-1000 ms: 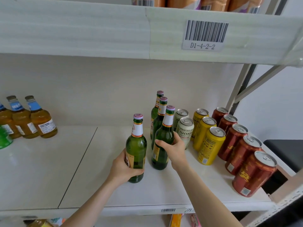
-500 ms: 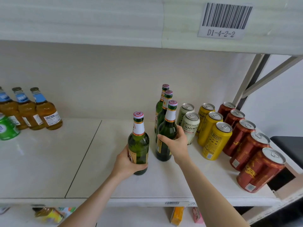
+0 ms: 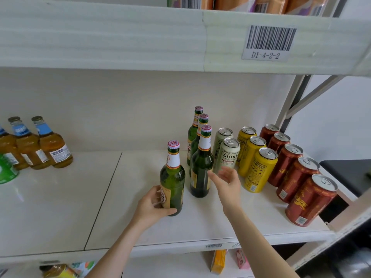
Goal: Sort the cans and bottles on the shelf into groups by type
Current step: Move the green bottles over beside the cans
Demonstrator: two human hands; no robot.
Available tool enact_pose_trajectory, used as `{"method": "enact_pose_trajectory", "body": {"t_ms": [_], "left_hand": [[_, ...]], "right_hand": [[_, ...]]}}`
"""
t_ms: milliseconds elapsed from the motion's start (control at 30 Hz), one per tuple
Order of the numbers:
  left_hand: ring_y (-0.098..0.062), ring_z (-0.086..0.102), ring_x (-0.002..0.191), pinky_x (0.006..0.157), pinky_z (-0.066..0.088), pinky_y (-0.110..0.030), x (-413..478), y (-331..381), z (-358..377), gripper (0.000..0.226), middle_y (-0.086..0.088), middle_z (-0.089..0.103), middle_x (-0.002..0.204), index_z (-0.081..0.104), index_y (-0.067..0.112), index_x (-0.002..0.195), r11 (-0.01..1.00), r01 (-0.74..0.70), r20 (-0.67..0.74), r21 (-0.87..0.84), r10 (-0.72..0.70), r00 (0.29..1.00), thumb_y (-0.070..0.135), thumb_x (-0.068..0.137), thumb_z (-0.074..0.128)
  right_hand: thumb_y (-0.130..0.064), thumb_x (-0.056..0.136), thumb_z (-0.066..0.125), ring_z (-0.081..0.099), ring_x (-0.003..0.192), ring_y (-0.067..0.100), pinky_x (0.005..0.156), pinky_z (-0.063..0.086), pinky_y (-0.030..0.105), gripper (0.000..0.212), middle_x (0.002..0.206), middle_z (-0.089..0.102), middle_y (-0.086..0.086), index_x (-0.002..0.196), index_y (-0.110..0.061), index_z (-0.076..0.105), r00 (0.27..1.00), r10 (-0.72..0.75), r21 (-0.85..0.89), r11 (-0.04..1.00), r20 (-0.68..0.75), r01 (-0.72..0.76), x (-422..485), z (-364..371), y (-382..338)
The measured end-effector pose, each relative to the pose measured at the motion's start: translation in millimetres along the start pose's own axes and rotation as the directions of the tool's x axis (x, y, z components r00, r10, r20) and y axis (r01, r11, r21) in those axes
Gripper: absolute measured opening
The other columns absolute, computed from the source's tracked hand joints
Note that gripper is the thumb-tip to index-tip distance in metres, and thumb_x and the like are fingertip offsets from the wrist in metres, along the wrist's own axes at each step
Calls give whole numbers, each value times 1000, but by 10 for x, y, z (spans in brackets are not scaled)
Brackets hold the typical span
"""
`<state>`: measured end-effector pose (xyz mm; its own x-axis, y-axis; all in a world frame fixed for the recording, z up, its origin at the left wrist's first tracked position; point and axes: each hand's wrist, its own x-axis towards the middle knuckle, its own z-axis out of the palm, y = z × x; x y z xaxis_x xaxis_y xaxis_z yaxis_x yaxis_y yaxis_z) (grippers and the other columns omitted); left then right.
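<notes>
My left hand [image 3: 149, 208] grips the base of a green glass bottle [image 3: 173, 177] standing upright on the white shelf [image 3: 60, 197]. Just right of it stands a row of three more green bottles [image 3: 200, 163], running front to back. My right hand [image 3: 227, 182] hovers open beside the front bottle of that row, fingers spread, touching nothing. Further right stand two pale cans [image 3: 228, 153], three yellow cans [image 3: 259, 169] and several red cans [image 3: 295, 173], each in its own row.
Amber bottles with blue neck labels [image 3: 40, 145] stand at the far left, with a green bottle [image 3: 7, 171] cut off by the frame edge. An upper shelf [image 3: 120, 37] overhangs closely. Metal shelf struts [image 3: 289, 105] rise at the right. A lower shelf holds packets.
My right hand has let go of the front bottle in the row and drawn back, open. My left hand still holds the lone green bottle in about the same spot.
</notes>
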<state>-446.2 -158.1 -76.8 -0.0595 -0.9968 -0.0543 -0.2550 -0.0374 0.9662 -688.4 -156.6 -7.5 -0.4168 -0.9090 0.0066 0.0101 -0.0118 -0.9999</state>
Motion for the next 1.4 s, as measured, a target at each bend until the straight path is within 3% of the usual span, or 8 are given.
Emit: {"method": "enact_pose_trajectory", "body": {"t_ms": [67, 167, 333, 567, 700, 833, 1100, 1400], "left_hand": [[-8, 69, 97, 77, 56, -20, 13, -2, -20, 74, 10, 74, 103, 63, 34, 106, 1000, 9, 17, -16, -8, 1000, 33, 40, 95], [-10, 70, 96, 78, 56, -22, 22, 13, -8, 76, 6, 74, 103, 64, 30, 107, 999, 8, 45, -31, -6, 999, 33, 38, 95], [-10, 70, 96, 81, 57, -26, -65, 15, 89, 81, 5, 74, 102, 63, 29, 108, 999, 3, 77, -32, -1, 997, 34, 35, 96], [-11, 69, 98, 84, 58, -30, -205, 35, 299, 83, 7, 74, 104, 63, 33, 109, 1000, 9, 119, -27, -5, 993, 37, 34, 98], [-11, 69, 98, 85, 57, -31, -266, 73, 411, 84, 6, 74, 104, 63, 33, 109, 1000, 8, 123, -28, -4, 992, 39, 33, 98], [-10, 70, 96, 82, 58, -28, -299, 109, 541, 80, 8, 74, 102, 63, 33, 108, 1000, 11, 138, -22, -8, 990, 33, 37, 98], [-4, 69, 92, 77, 57, -22, -253, 206, 835, 77, 11, 74, 99, 63, 33, 105, 1000, 13, 142, -15, -11, 990, 34, 36, 97], [-7, 70, 93, 81, 58, -28, -109, 234, 880, 77, 8, 75, 99, 66, 30, 104, 999, 33, 104, -31, -29, 994, 31, 33, 95]], "right_hand": [[-28, 76, 82, 61, 102, 22, 89, 51, 36, 34, 101, 64, 3, 100, -22, 59, 999, -23, 22, 999, -29, 24, -153, -43, 45], [-20, 76, 82, 64, 94, 22, 86, 53, 36, 32, 96, 66, 8, 100, -18, 61, 994, -31, -19, 999, 103, 33, -342, -19, 107], [-27, 74, 85, 64, 100, 15, 82, 53, 24, 49, 107, 66, -1, 115, -28, 59, 943, 12, -135, 990, 331, 35, -524, 5, 172], [-33, 75, 84, 60, 110, 8, 84, 51, 20, 63, 119, 62, -11, 129, -38, 52, 876, 15, -163, 984, 481, 72, -576, -121, 93], [-41, 69, 83, 62, 110, 14, 94, 54, 35, 64, 118, 66, -6, 128, -31, 58, 862, -1, -125, 989, 507, 74, -576, -214, 60], [-44, 64, 84, 65, 109, 22, 93, 54, 48, 68, 117, 68, -1, 126, -32, 59, 864, 34, -90, 996, 502, 13, -543, -297, 90], [-49, 59, 87, 66, 109, 20, 93, 55, 49, 61, 116, 69, -5, 115, -46, 62, 870, 58, -95, 995, 490, -13, -368, -516, 97], [-47, 59, 88, 66, 109, 22, 91, 56, 48, 62, 117, 67, -1, 116, -42, 63, 866, 71, -75, 996, 494, -39, -212, -471, 73]]}}
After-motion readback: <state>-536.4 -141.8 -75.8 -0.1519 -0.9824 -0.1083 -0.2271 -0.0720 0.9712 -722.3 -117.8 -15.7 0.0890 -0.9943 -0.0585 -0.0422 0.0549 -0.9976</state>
